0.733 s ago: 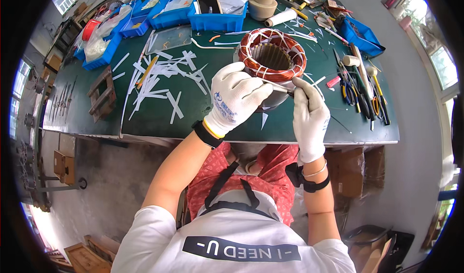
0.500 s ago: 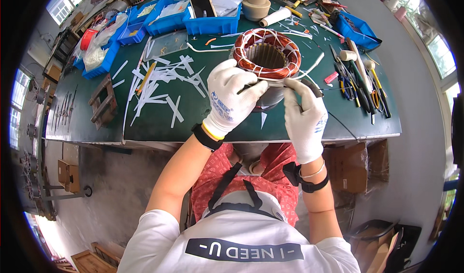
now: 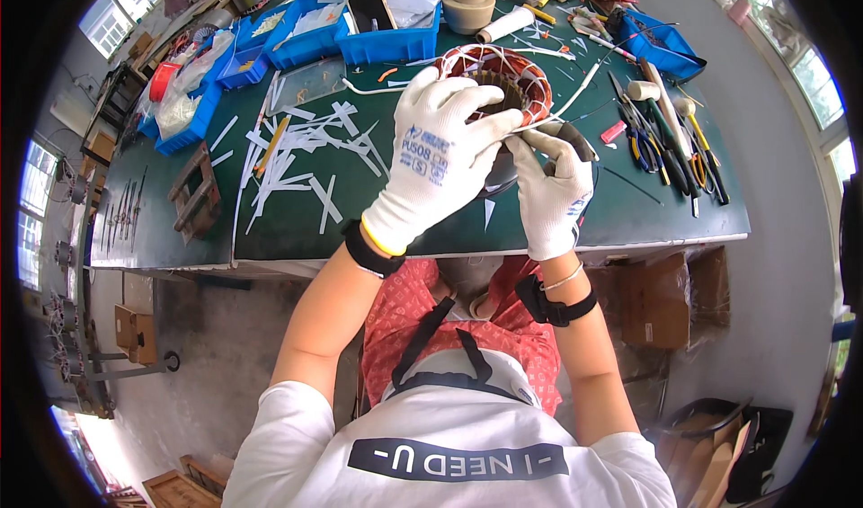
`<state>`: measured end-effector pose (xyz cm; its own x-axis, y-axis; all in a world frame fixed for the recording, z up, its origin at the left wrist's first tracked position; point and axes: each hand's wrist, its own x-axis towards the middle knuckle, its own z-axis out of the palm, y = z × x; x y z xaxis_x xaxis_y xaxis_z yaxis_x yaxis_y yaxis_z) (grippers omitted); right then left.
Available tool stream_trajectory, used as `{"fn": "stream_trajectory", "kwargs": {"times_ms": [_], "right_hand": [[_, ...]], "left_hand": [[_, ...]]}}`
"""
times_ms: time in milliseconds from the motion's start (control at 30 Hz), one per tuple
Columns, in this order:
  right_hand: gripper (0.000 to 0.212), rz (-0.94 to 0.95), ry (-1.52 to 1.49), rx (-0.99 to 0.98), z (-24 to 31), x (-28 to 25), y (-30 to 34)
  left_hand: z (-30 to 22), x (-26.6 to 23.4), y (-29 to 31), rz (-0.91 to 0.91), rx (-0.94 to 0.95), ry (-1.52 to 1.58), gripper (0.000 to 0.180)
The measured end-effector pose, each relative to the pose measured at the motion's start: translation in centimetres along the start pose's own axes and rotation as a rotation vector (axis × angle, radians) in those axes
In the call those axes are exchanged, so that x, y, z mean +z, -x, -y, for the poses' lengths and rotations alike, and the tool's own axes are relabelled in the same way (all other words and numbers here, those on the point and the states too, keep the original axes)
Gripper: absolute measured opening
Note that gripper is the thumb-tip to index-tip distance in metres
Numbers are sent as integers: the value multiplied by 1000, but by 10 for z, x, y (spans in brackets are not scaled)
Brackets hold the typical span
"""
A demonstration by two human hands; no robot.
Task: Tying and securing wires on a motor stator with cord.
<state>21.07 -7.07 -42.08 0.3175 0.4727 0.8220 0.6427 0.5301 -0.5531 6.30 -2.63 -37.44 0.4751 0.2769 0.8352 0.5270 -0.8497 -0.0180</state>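
A motor stator (image 3: pixel 540 84) with a ring of reddish copper windings stands on the green table in front of me. White lacing cord (image 3: pixel 503 54) crosses over its windings. My left hand (image 3: pixel 436 148), in a white glove, curls over the stator's near left rim, its fingers reaching the opening and covering part of the coil. At the near right edge of the ring, my gloved right hand (image 3: pixel 553 189) has its fingers closed in a pinch close to the left hand's fingertips. What it pinches is hidden. A white sleeved lead (image 3: pixel 580 93) sticks out to the right.
White paper strips (image 3: pixel 292 157) lie scattered to the left, by a rusty metal block (image 3: pixel 193 193). Blue bins (image 3: pixel 391 45), one with a phone (image 3: pixel 371 11), line the back. Pliers (image 3: pixel 645 151) and a mallet (image 3: pixel 642 91) lie at the right.
My left hand has shifted up and right over the ring, hiding more of the windings. The right hand has moved slightly left and down, its fingers more curled. The right-hand lead now points farther up.
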Motion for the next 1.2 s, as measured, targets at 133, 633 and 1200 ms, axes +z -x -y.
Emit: {"fn": "stream_trajectory", "kwargs": {"times_ms": [133, 633, 1200], "right_hand": [[20, -38, 80, -111, -6, 1, 2], [24, -2, -36, 151, -1, -2, 11], [21, 244, -327, 783, 12, -34, -33]], "left_hand": [[13, 13, 3, -13, 3, 205, 34], [10, 21, 24, -155, 73, 191, 25], [13, 24, 30, -133, 29, 230, 17]]}}
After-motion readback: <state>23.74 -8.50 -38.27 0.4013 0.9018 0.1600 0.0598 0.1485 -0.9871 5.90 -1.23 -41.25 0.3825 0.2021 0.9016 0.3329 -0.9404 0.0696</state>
